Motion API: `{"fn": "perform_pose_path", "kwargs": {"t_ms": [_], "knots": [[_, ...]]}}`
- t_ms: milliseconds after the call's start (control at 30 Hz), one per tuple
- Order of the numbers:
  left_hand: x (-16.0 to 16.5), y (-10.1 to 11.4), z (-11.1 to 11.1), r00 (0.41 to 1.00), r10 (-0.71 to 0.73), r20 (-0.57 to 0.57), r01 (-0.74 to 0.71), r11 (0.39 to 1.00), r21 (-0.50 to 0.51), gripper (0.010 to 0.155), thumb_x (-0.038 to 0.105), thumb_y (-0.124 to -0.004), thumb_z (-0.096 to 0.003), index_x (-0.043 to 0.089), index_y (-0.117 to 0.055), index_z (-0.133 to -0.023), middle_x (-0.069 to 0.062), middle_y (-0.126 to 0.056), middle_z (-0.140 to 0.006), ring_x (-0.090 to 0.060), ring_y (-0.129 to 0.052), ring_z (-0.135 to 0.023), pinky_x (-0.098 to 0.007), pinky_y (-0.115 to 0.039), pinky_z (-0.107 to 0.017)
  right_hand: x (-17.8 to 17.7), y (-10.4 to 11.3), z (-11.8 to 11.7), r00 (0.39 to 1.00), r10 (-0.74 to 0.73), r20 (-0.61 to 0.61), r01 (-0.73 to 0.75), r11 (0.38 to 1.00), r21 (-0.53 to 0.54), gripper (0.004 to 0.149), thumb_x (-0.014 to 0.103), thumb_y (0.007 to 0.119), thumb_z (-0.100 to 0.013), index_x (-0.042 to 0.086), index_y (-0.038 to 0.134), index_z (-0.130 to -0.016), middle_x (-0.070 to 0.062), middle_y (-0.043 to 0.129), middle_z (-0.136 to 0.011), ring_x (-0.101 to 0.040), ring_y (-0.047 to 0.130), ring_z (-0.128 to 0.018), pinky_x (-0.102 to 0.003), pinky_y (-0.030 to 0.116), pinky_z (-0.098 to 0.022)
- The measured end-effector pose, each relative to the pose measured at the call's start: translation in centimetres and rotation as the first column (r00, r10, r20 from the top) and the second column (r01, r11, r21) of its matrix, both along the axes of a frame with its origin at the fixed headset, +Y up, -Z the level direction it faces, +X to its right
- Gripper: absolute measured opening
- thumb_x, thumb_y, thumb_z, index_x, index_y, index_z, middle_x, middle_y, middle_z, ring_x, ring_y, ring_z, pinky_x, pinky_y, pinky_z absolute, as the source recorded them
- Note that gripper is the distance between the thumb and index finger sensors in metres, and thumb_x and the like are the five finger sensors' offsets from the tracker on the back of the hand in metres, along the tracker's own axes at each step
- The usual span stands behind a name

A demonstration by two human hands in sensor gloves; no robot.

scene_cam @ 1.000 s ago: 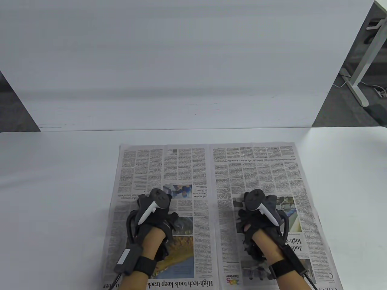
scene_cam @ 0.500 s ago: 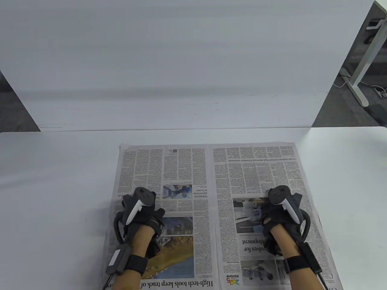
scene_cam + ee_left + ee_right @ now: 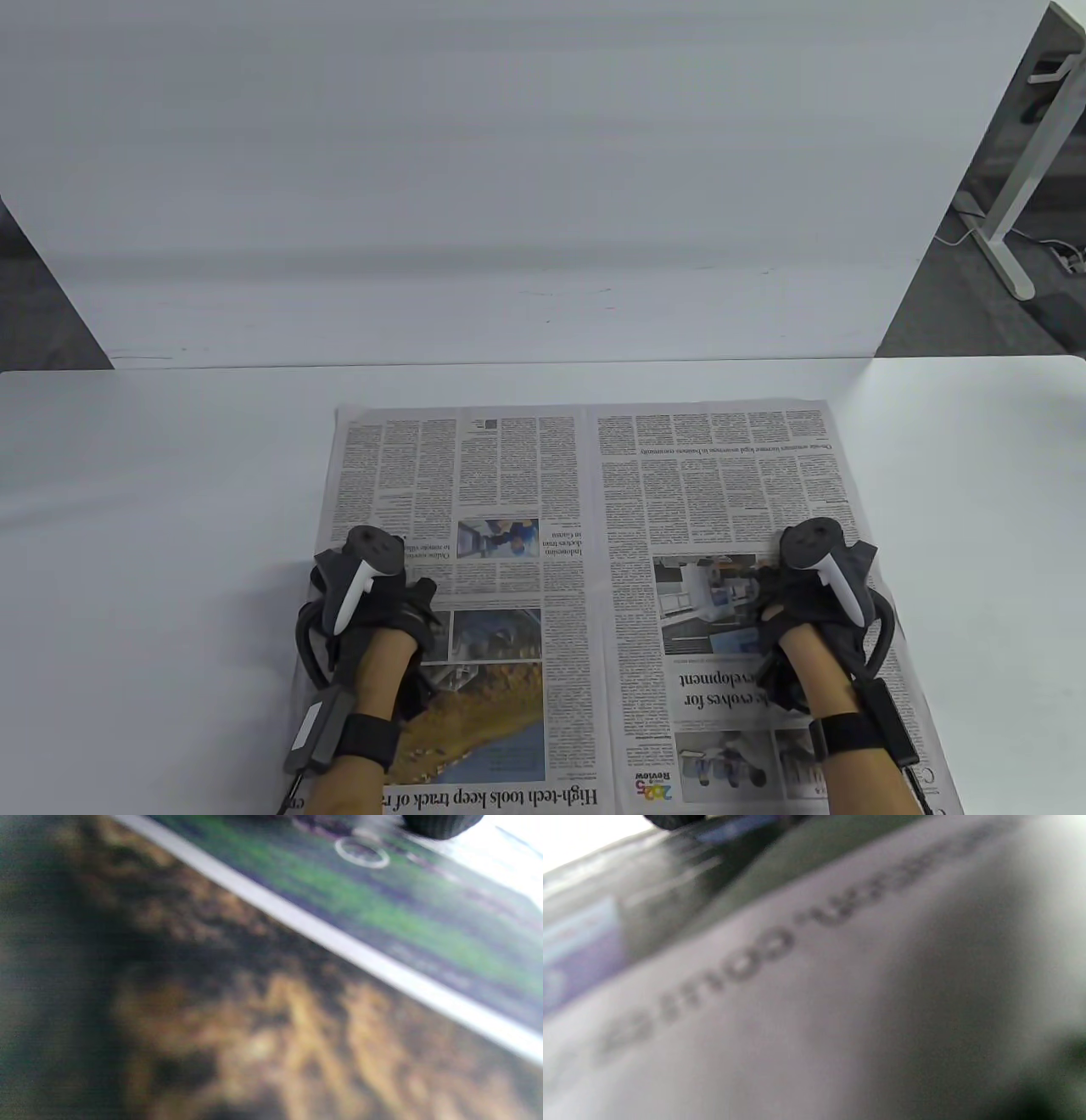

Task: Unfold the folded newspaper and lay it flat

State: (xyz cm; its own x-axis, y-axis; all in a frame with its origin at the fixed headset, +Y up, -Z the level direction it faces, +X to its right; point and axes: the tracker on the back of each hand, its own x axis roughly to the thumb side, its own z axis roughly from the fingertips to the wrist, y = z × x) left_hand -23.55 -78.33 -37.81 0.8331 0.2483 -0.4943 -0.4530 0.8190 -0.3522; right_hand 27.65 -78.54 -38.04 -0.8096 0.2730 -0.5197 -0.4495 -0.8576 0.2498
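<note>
Newsprint first, the largest item: the newspaper (image 3: 594,594) lies opened to a full two-page spread on the white table (image 3: 153,526), centre crease running away from me, near edge running off the bottom of the table view. Against half a second ago the sheet itself has not shifted; what has changed is my hands, each further out from the crease toward its own side margin. I judge this to be a smoothing stroke, the unfolding done and only flattening left.

Left hand (image 3: 373,611): palm down on the left page, at its outer margin beside the landscape photo (image 3: 484,679), forearm reaching in from the bottom edge. The tracker (image 3: 361,573) hides the fingers, so I cannot tell whether they are spread or together; nothing appears pinched.

Right hand (image 3: 814,603): palm down on the right page near its outer edge, beside the interior photo (image 3: 704,598). Fingers equally hidden.

Wrist views: blurred print only, very close to the paper.
</note>
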Motion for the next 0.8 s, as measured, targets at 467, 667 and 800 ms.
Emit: {"fn": "perform_pose_path", "kwargs": {"t_ms": [467, 667, 800], "knots": [[-1.6, 0.0, 0.3, 0.998, -0.016, -0.067, 0.016, 1.0, 0.004, 0.072, 0.056, -0.062, -0.0472, 0.043, -0.017, -0.103, -0.002, 0.006, -0.109, -0.046, 0.012, -0.098, -0.073, -0.007, -0.066, 1.6, -0.1, 0.2, 0.999, -0.011, 0.031, 0.011, 1.0, -0.003, 0.066, 0.047, 0.056, -0.048, 0.031, 0.021, -0.102, -0.004, 0.005, -0.111, -0.038, -0.003, -0.1, -0.074, 0.012, -0.059], [-1.7, -0.1, 0.3, 0.997, -0.015, -0.071, 0.015, 1.0, 0.005, 0.072, 0.056, -0.061, -0.0473, 0.043, -0.016, -0.103, -0.002, 0.007, -0.109, -0.047, 0.013, -0.097, -0.073, -0.006, -0.065, 1.7, -0.1, 0.2, 1.0, -0.011, 0.028, 0.011, 1.0, -0.006, 0.066, 0.047, 0.055, -0.049, 0.031, 0.02, -0.103, -0.004, 0.004, -0.111, -0.038, -0.004, -0.1, -0.074, 0.011, -0.06], [-1.6, 0.0, 0.2, 0.997, -0.025, -0.069, 0.026, 1.0, 0.01, 0.072, 0.055, -0.062, -0.0473, 0.042, -0.017, -0.103, -0.004, 0.005, -0.11, -0.048, 0.011, -0.098, -0.074, -0.007, -0.066, 1.6, 0.1, 0.1, 1.0, 0.004, 0.021, -0.005, 1.0, 0.011, 0.066, 0.047, 0.057, -0.049, 0.029, 0.023, -0.103, -0.006, 0.008, -0.112, -0.04, 0.0, -0.1, -0.075, 0.014, -0.06]]}}
